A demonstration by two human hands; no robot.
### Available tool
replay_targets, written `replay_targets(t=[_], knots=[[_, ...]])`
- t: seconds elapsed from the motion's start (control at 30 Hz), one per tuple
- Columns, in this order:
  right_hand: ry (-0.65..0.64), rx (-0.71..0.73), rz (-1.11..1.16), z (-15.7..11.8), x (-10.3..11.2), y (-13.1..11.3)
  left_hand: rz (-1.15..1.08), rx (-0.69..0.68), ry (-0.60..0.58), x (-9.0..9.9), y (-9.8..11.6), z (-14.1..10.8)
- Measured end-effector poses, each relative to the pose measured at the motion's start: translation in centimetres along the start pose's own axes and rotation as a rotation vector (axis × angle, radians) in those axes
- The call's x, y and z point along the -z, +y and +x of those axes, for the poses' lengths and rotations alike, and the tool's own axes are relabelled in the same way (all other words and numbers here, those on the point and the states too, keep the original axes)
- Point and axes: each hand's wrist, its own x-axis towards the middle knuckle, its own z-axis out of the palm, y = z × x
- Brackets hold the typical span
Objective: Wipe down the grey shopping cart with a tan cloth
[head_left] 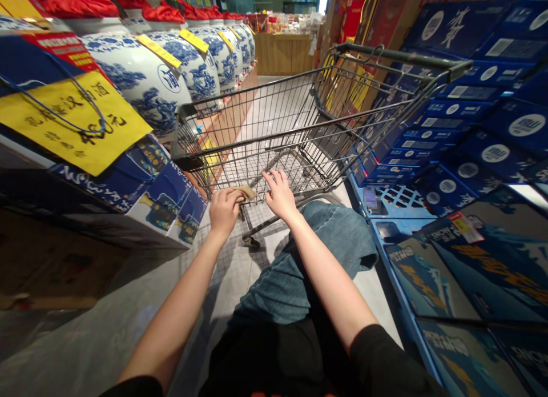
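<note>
Near mid-frame, the bare left hand (pixel 224 212) pinches a crumpled tan cloth (pixel 245 192) at the lower side of a dark wire-mesh metal shopping cart (pixel 317 124). Just rightward, the bare right hand (pixel 279 195) — fingers spread — meets the same side.

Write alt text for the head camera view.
A person's left hand holds a tan cloth by the wire side of a shopping cart, the right hand open nearby. Blue-and-white jars stand left, stacked blue boxes right.
</note>
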Motion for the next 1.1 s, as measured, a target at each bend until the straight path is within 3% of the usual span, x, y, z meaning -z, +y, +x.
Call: replay_targets(t=[0.17,0.4,0.6,0.83,1.0,1.1], knots=[[0.017,0.003,0.007,0.0,-0.1,0.1,0.013,-0.032,-0.073,0.0,-0.2,-0.2],[0.019,0.003,0.013,0.0,-0.1,0.0,-0.004,0.020,0.108,0.2,-0.9,0.0],[0.014,0.002,0.000,0.0,-0.3,0.2,-0.036,-0.004,-0.052,-0.3,-0.3,-0.6],[0.047,0.010,0.031,0.0,-0.4,0.3,-0.072,0.038,0.124,0.7,-0.3,1.1],[0.035,0.008,0.017,0.0,-0.2,0.2,-0.027,-0.014,-0.037,-0.1,0.0,0.5],[0.020,0.005,0.008,0.0,-0.1,0.1,-0.032,-0.025,-0.006,0.3,-0.1,0.4]])
